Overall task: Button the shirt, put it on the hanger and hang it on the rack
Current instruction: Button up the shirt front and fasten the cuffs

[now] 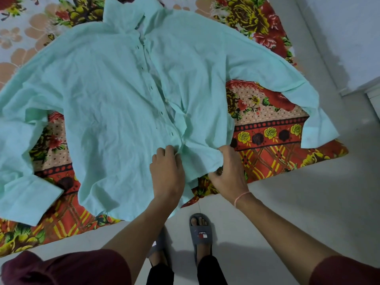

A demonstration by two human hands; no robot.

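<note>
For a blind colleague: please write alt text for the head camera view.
A person's left hand and right hand grip the lower front edges of a mint-green shirt, spread with sleeves out on a floral sheet.

We're looking down on a floral spread point(267, 132), reds and yellows with a rose border, its near edge lying rumpled against the pale grey floor point(287, 212). Flat on that spread, front up, lies the shirt point(107, 103), mint green, collar point(123, 15) at the far end, hem toward us, and both sleeves flung wide: one cuff point(26, 202) down at the left, the other cuff point(316, 128) out by the spread's right edge. On the bare floor just short of the spread we've got a grey slipper point(200, 233) with a foot in it.
</note>
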